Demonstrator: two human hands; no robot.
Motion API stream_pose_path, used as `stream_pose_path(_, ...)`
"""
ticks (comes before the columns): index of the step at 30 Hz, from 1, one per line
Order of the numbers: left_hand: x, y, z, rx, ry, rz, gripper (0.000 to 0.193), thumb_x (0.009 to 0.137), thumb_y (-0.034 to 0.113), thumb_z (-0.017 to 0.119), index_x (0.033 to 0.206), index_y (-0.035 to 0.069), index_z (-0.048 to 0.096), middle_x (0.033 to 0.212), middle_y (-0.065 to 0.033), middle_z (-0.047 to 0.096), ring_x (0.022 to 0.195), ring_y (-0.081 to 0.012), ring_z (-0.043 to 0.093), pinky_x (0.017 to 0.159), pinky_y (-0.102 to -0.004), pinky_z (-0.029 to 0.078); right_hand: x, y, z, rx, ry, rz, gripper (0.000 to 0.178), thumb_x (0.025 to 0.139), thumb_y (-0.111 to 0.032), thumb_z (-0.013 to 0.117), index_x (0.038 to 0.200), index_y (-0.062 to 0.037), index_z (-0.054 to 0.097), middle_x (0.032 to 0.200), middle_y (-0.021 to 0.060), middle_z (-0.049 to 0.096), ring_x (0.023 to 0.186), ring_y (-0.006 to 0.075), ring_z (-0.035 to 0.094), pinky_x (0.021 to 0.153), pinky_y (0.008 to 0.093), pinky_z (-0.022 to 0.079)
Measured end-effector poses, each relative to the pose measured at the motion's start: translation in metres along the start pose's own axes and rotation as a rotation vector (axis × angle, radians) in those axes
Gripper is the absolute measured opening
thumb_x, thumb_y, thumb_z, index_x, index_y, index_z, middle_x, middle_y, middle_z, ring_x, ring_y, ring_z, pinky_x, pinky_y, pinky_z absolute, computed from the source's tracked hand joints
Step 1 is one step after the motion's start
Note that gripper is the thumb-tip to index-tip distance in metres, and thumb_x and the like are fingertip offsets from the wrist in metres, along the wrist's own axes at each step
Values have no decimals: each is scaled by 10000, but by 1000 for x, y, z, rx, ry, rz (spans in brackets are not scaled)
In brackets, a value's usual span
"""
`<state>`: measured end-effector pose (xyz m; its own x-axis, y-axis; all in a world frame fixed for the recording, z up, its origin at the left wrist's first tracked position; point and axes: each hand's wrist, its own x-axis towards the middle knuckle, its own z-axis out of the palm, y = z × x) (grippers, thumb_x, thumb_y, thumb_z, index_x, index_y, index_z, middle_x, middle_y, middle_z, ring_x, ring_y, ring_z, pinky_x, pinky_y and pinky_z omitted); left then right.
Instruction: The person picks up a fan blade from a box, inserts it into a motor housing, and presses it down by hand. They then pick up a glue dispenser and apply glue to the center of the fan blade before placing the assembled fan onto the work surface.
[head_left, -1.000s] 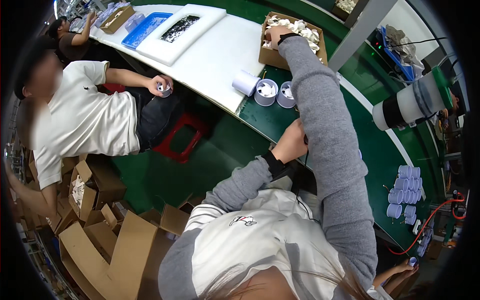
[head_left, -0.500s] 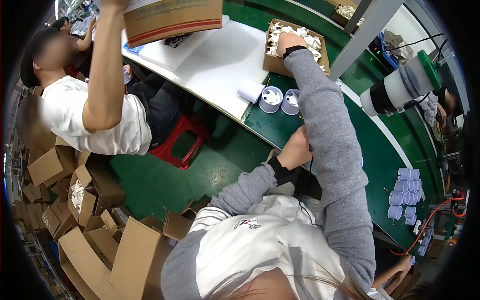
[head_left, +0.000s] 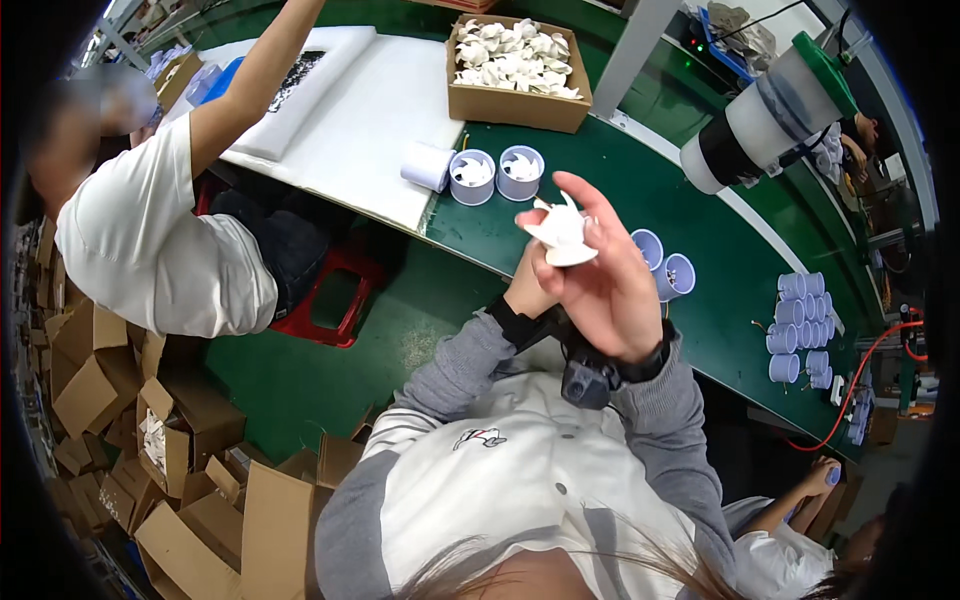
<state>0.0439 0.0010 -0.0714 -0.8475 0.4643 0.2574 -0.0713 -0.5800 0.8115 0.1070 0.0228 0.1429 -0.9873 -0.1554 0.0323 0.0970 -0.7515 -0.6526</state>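
My right hand (head_left: 622, 285) is raised over the near table edge, its thumb and fingers closed on a white fan impeller (head_left: 562, 238) with curved blades. Just behind it is my left hand (head_left: 530, 284); its fingers are mostly hidden, so what they hold does not show. Ahead, two pale lavender cylindrical housings (head_left: 472, 177) stand upright with white impellers inside, and a third housing (head_left: 427, 166) lies on its side to their left. Right of my right hand, two more housings (head_left: 676, 277) show small parts and wires inside. Beyond stands a cardboard box (head_left: 520, 105) heaped with white impellers.
Several lavender housings (head_left: 800, 320) are grouped on the green table (head_left: 740, 345) at right. A white container with a green lid (head_left: 765, 115) hangs above. White foam sheets (head_left: 370, 130) lie ahead left. A co-worker (head_left: 165, 235) sits left, near open cartons (head_left: 285, 520); a red hose (head_left: 855, 380) curves at right.
My right hand has come out of the impeller box, back toward my body, with an impeller in it. The co-worker's carton has left the view. The whole view has shifted slightly.
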Motion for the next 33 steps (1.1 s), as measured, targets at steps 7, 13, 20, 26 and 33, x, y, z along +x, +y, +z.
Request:
stream_pose_path(7, 5, 84, 16, 885, -32, 191, 516, 685, 153, 759, 1142, 11, 566, 1081, -154, 586, 989, -335, 567, 848, -383, 469, -55, 4, -34, 6, 127, -75, 428, 951, -166, 488, 1359, -97, 377, 1256, 239, 498, 880, 204, 544, 771, 286, 463)
stream_pose_path(13, 3, 93, 17, 839, -22, 379, 596, 606, 146, 815, 1137, 18, 575, 1093, -142, 583, 1000, -318, 564, 857, -382, 466, -83, 1, -74, 105, 262, -237, 431, 926, -182, 489, 1339, -86, 414, 1317, 212, 460, 887, 198, 527, 751, 282, 444)
stream_pose_path(20, 4, 90, 17, 854, -41, 456, 612, 598, 150, 824, 1143, 24, 577, 1089, -126, 583, 1007, -298, 567, 858, -371, 465, -84, 2, -95, 279, 198, -195, 403, 910, -222, 498, 1281, -65, 482, 1259, 145, 491, 909, 182, 472, 702, 267, 411)
stream_pose_path(26, 1, 88, 19, 892, -23, 313, 601, 612, 158, 813, 1145, 20, 573, 1084, -135, 587, 996, -307, 570, 852, -374, 468, -71, 7, -105, 433, 246, -235, 409, 907, -229, 524, 1270, -44, 485, 1209, 114, 519, 912, 181, 442, 701, 263, 394)
stream_pose_path(33, 0, 86, 19, 888, -12, 274, 598, 620, 167, 808, 1147, 17, 568, 1073, -142, 591, 985, -315, 570, 843, -379, 470, -66, 13, -100, 328, 314, -211, 380, 925, -190, 502, 1276, -45, 476, 1232, 114, 510, 967, 197, 448, 741, 267, 398)
